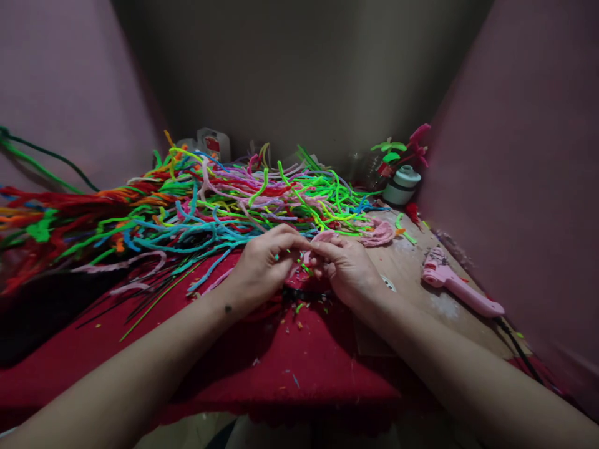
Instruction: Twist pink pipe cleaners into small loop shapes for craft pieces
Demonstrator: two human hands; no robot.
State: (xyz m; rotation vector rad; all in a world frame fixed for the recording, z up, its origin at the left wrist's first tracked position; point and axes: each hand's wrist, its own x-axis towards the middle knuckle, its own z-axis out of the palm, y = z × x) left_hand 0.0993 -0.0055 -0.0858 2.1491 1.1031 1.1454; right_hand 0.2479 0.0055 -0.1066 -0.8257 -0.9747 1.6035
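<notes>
Near the middle of the view, my left hand (270,259) and my right hand (349,265) meet at the fingertips over the red cloth (299,368). Both hands are closed, with thumbs and fingers pinched round a small piece of pink fuzzy stem (306,257). Much of that piece is hidden by the fingers. Just behind the hands lies a big heap of bright fuzzy stems (262,193) in green, pink, blue, red and orange. A bundle of looped pink stems (378,233) rests behind my right hand.
A pink glue gun (461,290) with a dark cord lies on a tan board (412,268) at the right. Behind it stand a small white bottle (402,185) and fuzzy flowers (418,144). Thin dark stems (150,290) lie at the left; scraps dot the cloth.
</notes>
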